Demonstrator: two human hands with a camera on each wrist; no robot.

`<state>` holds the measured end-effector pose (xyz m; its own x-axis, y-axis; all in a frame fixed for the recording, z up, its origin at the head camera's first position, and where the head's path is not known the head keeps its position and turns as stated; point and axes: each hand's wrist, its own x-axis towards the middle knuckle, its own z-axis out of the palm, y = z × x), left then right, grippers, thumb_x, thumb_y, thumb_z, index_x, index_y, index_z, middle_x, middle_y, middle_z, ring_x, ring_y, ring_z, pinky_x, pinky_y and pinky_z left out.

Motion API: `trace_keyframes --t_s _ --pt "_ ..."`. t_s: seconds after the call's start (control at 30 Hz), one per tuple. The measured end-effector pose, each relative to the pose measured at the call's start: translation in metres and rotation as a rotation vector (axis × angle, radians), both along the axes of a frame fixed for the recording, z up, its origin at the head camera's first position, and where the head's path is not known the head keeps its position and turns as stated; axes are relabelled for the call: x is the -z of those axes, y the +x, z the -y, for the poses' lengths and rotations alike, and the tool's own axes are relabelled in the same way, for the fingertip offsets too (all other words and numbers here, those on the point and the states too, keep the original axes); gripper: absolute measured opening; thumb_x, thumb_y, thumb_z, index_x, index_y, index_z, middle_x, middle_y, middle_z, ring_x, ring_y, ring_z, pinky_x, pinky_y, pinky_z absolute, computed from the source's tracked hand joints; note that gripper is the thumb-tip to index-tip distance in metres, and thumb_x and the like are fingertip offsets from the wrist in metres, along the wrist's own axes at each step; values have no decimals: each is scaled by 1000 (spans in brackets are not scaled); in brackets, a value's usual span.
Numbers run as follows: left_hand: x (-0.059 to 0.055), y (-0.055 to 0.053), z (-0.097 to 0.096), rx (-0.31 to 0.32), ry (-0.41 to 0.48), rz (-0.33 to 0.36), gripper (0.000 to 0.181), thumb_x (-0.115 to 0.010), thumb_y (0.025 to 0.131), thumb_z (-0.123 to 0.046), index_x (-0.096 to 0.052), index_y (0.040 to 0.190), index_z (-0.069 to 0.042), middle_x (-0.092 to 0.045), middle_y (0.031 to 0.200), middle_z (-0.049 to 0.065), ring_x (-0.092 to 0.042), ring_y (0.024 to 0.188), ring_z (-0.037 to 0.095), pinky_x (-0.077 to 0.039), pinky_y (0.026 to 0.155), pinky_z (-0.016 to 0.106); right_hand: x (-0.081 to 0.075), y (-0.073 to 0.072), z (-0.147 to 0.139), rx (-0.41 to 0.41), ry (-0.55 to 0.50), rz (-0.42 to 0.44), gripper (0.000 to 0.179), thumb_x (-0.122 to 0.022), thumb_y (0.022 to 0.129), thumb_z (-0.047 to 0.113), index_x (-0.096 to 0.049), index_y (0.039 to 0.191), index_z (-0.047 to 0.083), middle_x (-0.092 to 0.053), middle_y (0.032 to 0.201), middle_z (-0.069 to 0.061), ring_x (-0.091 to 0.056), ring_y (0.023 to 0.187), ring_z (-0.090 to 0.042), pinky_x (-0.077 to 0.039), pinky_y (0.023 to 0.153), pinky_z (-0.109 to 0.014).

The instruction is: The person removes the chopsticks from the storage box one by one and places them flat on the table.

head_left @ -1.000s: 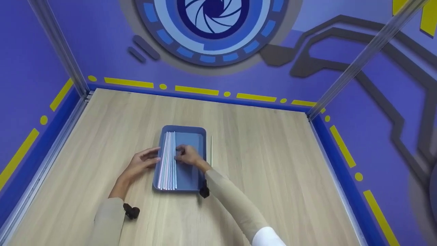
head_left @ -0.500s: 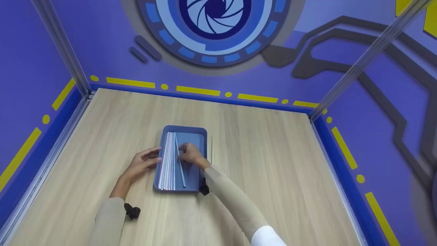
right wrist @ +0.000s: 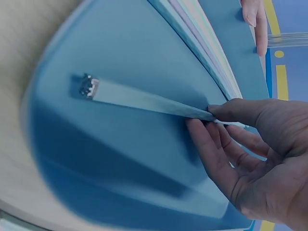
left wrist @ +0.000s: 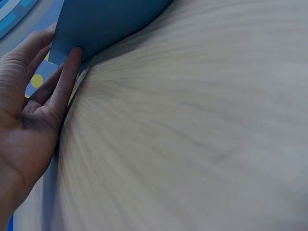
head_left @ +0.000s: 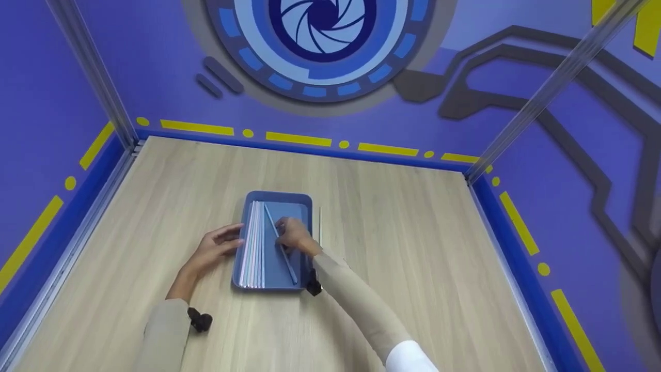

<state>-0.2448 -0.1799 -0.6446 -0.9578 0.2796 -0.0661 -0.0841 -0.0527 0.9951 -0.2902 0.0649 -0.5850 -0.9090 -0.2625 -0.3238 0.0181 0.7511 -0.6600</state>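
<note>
A blue-grey rectangular tray (head_left: pixel 276 276) lies on the wooden table. Along its left side, several slim pastel sticks (head_left: pixel 253 248) lie lengthwise, side by side. Between thumb and fingers, my right hand (head_left: pixel 295 235) pinches one slim light-blue stick (right wrist: pixel 139 99) with a silvery end. That stick slants across the tray, its near end swung right, apart from the row. My left hand (head_left: pixel 214 247) rests at the tray's left side with fingers extended; in the left wrist view its fingertips (left wrist: pixel 74 54) touch the outer wall. The right fingers partly hide the held stick in the head view.
A thin pale rod (head_left: pixel 320 225) lies on the table just right of the tray. Blue printed panels (head_left: pixel 310 111) enclose the table (head_left: pixel 403 248) at back and sides, with metal posts (head_left: pixel 547 98) at the corners.
My right hand has drawn one light-blue stick away from the row, and its near end has swung right. The left hand has stayed at the tray's side.
</note>
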Motion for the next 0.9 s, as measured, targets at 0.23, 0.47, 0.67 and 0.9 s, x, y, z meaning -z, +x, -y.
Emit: trace_keyframes --t_s 0.23,0.47,0.67,0.9 --pt "1 1 -1 0 16 11 60 -69 97 -7 -44 150 5 -50 145 33 -66 108 5 -61 89 24 0 5 -14 -40 -34 -59 45 -75 85 -2 -64 130 1 -75 101 -19 -75 71 -23 -62 53 -27" --pt "0 0 -1 -13 -15 22 60 -71 97 -11 -46 150 2 -52 144 32 -65 107 5 -61 87 24 -11 7 -24 -46 -80 -111 47 -79 85 1 -65 131 2 -77 92 -18 -75 66 -26 -61 52 -25" --pt "0 0 -2 -25 -12 32 60 -71 97 -11 -46 150 1 -54 142 31 -66 106 5 -61 89 24 -26 6 -32 -25 -165 -129 48 -77 86 -1 -63 132 -1 -77 90 -20 -76 71 -34 -63 56 -29" --pt "0 1 -2 -25 12 39 60 -70 97 -7 -45 150 4 -53 142 32 -67 106 6 -61 91 25 -45 9 -56 -38 -261 -161 48 -71 90 -3 -57 136 -8 -75 92 -23 -76 73 -37 -65 61 -36"
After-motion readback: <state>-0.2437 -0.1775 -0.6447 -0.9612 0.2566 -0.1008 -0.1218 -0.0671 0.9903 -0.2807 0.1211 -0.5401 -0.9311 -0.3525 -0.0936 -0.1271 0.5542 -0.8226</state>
